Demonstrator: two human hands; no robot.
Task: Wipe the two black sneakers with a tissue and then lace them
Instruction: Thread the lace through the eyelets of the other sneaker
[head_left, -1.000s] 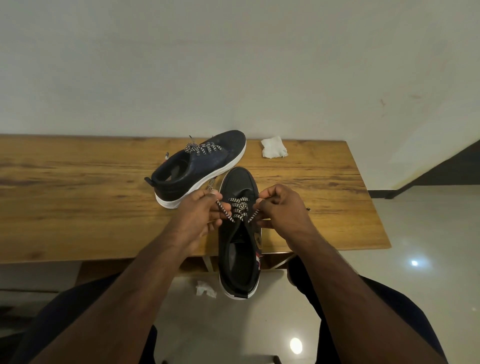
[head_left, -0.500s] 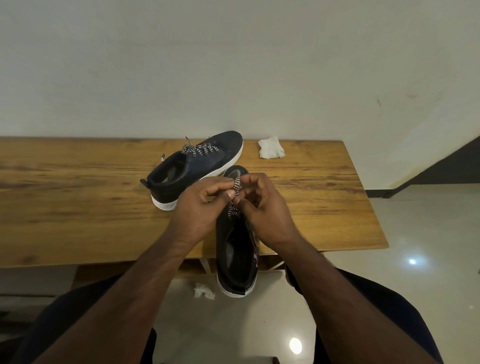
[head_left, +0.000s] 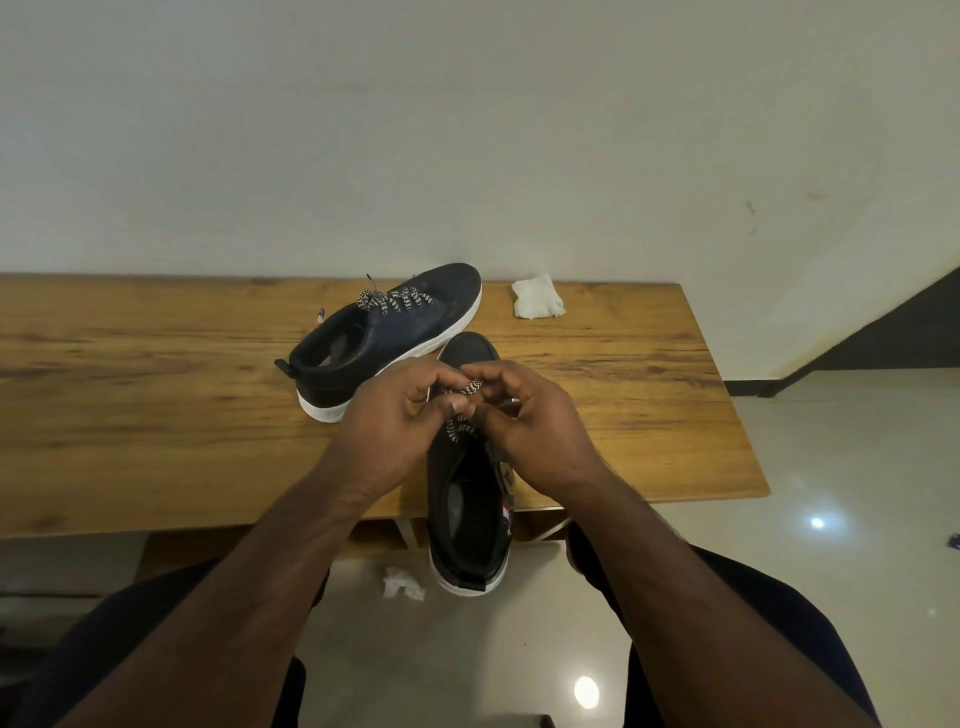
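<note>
Two black sneakers with white soles are on the wooden table (head_left: 156, 415). The far sneaker (head_left: 384, 338) lies angled, toe to the right, with its patterned lace tied. The near sneaker (head_left: 470, 509) points away from me, its heel hanging over the table's front edge. My left hand (head_left: 395, 415) and my right hand (head_left: 524, 421) meet over its tongue, and both pinch the black-and-white lace (head_left: 465, 402). The fingers hide most of the lacing. A white tissue (head_left: 537, 297) lies near the table's back edge.
A crumpled piece of tissue (head_left: 402, 582) lies on the glossy floor under the table's front edge. A pale wall stands right behind the table. The table's right end is at about (head_left: 727, 415), with open floor beyond it.
My hands came together over the near sneaker from pulling the lace ends apart, and now work the lace between the fingertips at the middle of the shoe.
</note>
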